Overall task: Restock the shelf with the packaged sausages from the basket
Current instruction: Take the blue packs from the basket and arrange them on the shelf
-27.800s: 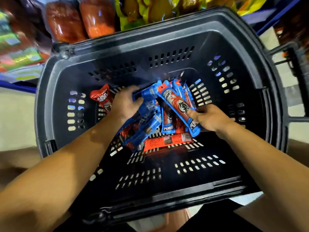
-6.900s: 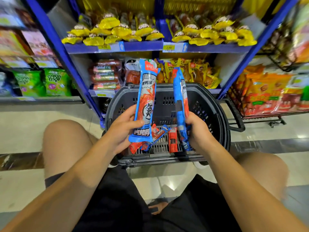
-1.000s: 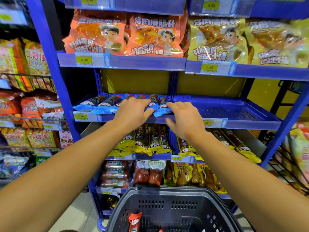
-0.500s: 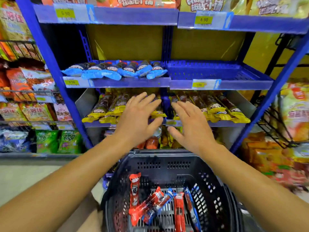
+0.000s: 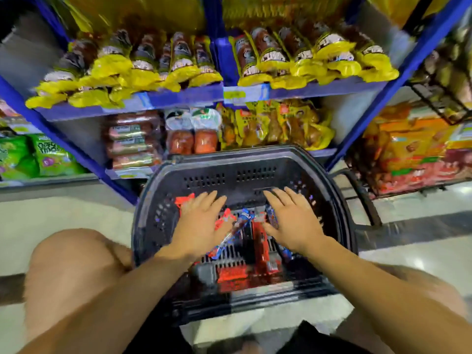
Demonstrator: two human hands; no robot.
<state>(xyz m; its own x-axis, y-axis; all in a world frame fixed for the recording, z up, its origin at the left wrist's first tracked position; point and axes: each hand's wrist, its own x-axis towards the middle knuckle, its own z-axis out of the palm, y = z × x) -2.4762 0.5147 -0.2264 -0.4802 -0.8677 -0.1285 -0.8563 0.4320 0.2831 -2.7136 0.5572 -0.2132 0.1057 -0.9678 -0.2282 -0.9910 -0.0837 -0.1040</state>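
Both hands, left (image 5: 201, 223) and right (image 5: 291, 222), hover spread over sausage packs (image 5: 260, 241) in the basket (image 5: 229, 164), stocked shelf (image 5: 178, 98) beyond the fingertips.

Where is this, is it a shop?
Most likely a shop aisle. Blue shelves hold rows of yellow-ended snack packs, a price tag sits on the shelf edge, and a dark shopping basket stands on the floor.

left hand (image 5: 201, 223) and right hand (image 5: 291, 223) now lowered into basket (image 5: 229, 172), over sausage packs (image 5: 260, 241)
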